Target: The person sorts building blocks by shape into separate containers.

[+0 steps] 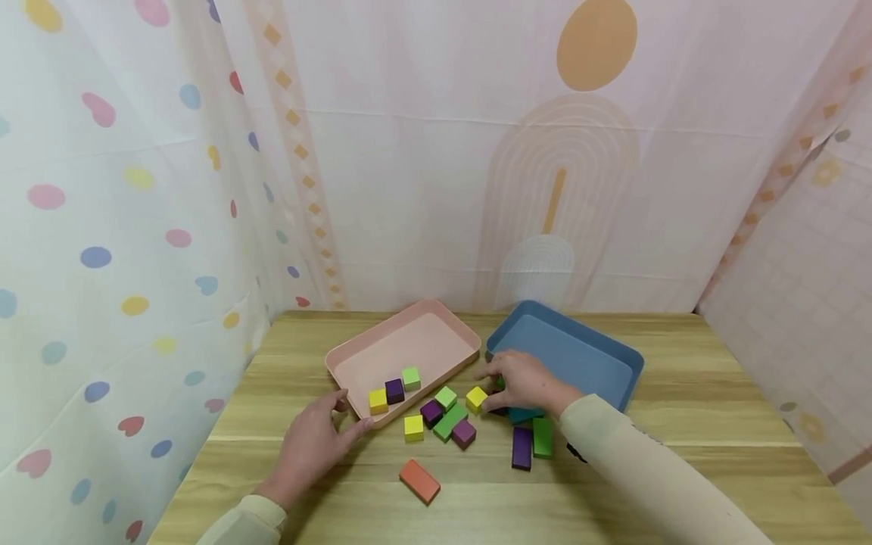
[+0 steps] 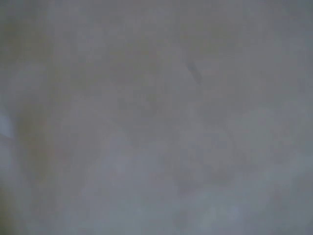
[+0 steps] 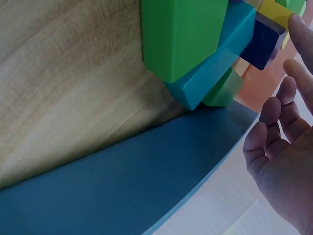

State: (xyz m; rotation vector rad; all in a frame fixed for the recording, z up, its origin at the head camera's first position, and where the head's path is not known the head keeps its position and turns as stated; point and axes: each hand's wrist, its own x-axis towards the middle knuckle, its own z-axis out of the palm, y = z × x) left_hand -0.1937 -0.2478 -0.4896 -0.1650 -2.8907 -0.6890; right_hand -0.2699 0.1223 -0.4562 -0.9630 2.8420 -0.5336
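My left hand [image 1: 312, 443] is at the near left corner of the pink tray [image 1: 436, 316], fingers by its left side and thumb by its front wall. In the tray lie a yellow cube [image 1: 378, 401], a dark purple cube [image 1: 394, 390] and a light green cube [image 1: 411, 378]. My right hand [image 1: 523, 381] reaches over blocks by the blue tray [image 1: 579, 329]. Its thumb is beside another yellow cube [image 1: 476, 399] on the table, with the fingers spread apart from it. In the right wrist view, several fingers [image 3: 288, 105] are bent and hold nothing. The left wrist view is blurred.
Loose blocks lie between the trays, including a green block [image 1: 450, 421], a purple cube [image 1: 464, 434] and a yellow cube [image 1: 413, 428]. An orange block [image 1: 419, 481] is nearer. A teal block [image 3: 215, 58] leans near the blue tray. Curtains stand behind the table.
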